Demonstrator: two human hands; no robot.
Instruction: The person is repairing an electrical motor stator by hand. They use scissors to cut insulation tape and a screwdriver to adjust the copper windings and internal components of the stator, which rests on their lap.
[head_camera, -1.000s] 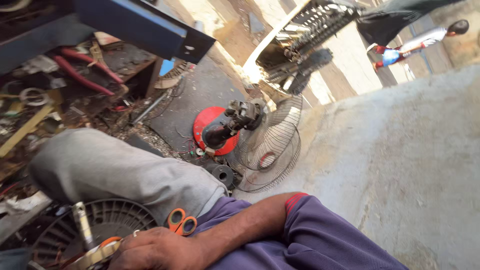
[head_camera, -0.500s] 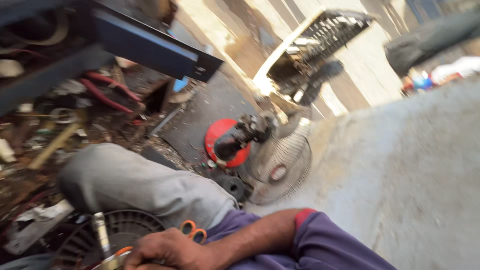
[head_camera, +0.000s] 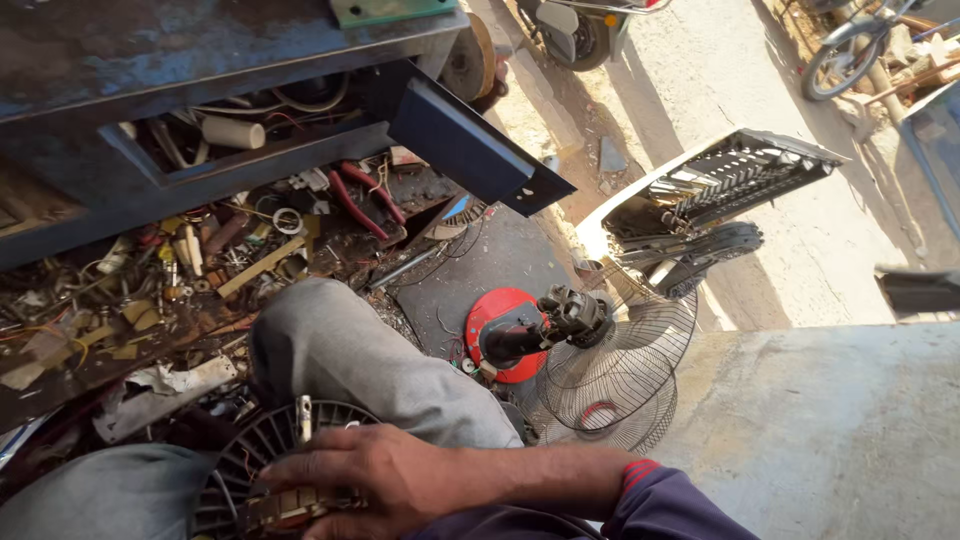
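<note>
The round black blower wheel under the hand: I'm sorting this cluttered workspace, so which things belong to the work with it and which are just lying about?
In hand:
- right hand, resting on the wheel
- black blower wheel
- metal shaft standing from it

Lying about:
- red-based fan motor
- wire fan guard
- red pliers
- white louvred cover

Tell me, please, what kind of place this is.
Probably a roadside fan repair workshop. A dismantled table fan with wire guard and red base sits on the ground, a blue metal drawer holds wires and parts, and scrap pieces litter the floor.
</note>
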